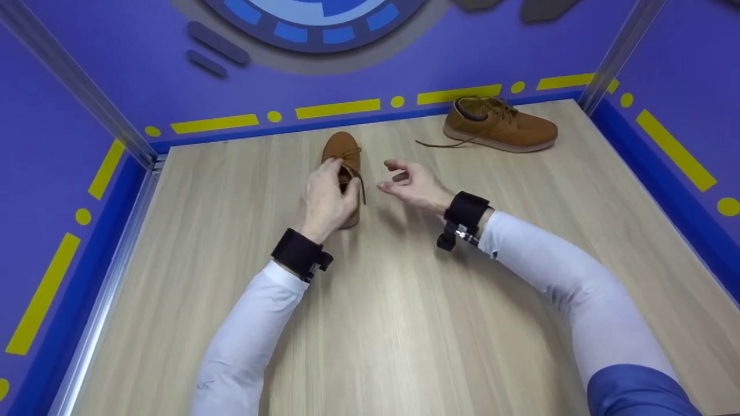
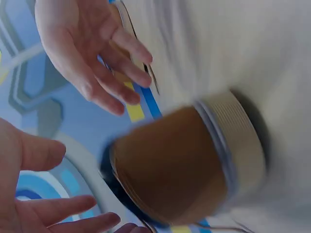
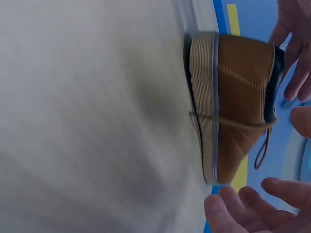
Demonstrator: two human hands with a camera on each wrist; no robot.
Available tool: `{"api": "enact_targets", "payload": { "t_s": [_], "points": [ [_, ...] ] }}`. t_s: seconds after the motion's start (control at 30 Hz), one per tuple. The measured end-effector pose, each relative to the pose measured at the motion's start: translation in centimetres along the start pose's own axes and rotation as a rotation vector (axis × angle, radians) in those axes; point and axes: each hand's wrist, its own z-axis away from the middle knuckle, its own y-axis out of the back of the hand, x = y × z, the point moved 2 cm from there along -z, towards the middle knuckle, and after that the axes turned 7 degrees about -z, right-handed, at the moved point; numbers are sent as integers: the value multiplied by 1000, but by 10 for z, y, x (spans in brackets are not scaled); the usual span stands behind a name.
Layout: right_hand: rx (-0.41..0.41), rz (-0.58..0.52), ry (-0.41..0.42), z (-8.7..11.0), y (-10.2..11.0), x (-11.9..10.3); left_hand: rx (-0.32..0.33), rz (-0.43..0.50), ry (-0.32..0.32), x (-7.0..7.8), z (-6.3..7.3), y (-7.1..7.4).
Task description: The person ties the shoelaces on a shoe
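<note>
A brown lace-up shoe (image 1: 342, 144) with a pale ribbed sole stands upright on the table, toe pointing away from me. My left hand (image 1: 329, 196) is over its opening, thumb apart from the fingers and nothing gripped; whether the fingertips touch the shoe is unclear. The heel (image 2: 170, 165) faces me in the left wrist view. One lace (image 3: 233, 123) hangs down the shoe's right side, and a small lace loop sticks up. To the right of the shoe, my right hand (image 1: 417, 186) hovers with loosely bent fingers, holding nothing.
A second brown shoe (image 1: 503, 127) sits at the back right, toe to the right, with a loose lace trailing left on the wooden table (image 1: 404, 323). Blue-purple panels (image 1: 324, 81) with yellow marks wall in the table at the back and sides.
</note>
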Motion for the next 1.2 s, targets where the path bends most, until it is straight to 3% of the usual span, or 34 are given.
{"api": "enact_targets", "payload": {
  "t_s": [0.23, 0.43, 0.7, 0.93, 1.2],
  "points": [
    [54, 255, 31, 0, 36, 10, -101, -132, -88, 28, 14, -16],
    [112, 366, 36, -2, 68, 22, -153, -166, -200, 45, 22, -34],
    [218, 496, 54, -7, 108, 43, -323, -121, -249, 64, 37, -62],
    [325, 595, -43, -14, 145, 54, -479, -253, -258, 80, 48, -79],
    [487, 647, 3, -28, 188, 57, -491, -332, -360, 95, 51, -87]
  ]
}}
